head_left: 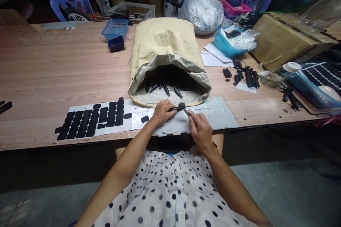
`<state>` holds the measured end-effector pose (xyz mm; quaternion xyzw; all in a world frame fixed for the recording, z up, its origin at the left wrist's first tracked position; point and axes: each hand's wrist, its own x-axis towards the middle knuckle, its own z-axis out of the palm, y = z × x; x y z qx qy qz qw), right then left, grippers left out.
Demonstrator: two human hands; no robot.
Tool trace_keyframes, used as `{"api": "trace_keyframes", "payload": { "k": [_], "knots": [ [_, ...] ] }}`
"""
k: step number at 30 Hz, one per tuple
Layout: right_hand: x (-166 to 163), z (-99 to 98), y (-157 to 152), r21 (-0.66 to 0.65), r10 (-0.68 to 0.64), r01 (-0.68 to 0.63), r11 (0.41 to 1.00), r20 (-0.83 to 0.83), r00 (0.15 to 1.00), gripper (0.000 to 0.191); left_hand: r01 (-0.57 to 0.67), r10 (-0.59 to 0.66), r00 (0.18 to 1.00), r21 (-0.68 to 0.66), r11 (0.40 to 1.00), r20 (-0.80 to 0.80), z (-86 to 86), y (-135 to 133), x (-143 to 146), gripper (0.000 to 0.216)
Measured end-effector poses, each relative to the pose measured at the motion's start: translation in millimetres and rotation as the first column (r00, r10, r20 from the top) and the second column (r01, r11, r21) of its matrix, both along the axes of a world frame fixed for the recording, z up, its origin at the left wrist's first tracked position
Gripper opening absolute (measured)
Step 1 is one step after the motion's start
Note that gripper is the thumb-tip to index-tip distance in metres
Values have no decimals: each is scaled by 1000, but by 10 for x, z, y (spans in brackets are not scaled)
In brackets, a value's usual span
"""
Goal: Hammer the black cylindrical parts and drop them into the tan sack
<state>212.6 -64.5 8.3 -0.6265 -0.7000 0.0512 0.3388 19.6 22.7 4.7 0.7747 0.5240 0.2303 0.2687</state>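
Observation:
My left hand (pixel 163 111) is closed around a small black plastic part (pixel 178 107) at the table's front edge. My right hand (pixel 200 130) is pinched on a thin tool (pixel 186 112) whose tip meets that part. Both hands work just in front of a tan sack (pixel 165 48) lying open toward me, with several black parts (pixel 165 88) inside its mouth. To the left lies a white sheet (pixel 106 120) covered with several black adhesive pads (pixel 90 120).
A grey flat panel (pixel 215 113) lies under my hands. A pile of black parts (pixel 243 75) sits right of the sack, by a cardboard box (pixel 282 40), blue trays (pixel 226 46) and a clear bag (pixel 204 12). A blue basket (pixel 115 29) stands at the back.

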Motion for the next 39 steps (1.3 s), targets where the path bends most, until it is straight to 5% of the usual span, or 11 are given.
{"api": "trace_keyframes", "payload": {
  "k": [16, 23, 30, 39],
  "knots": [
    [-70, 6, 30, -2, 56, -56, 998, -26, 998, 36, -2, 2, 1000, -16, 1000, -23, 90, -11, 39, 14],
    [83, 0, 172, 53, -8, 10, 999, -33, 999, 35, -19, 19, 1000, -18, 1000, -1, 92, -22, 35, 28],
    [257, -86, 454, 20, -185, 184, 983, 136, 973, 32, 2, -2, 1000, -16, 1000, -6, 93, -15, 8, 39],
    [218, -217, 482, 34, -229, 228, 973, 277, 933, 30, 21, -20, 1000, -13, 1000, 14, 37, 14, -58, 23]
  ]
}}
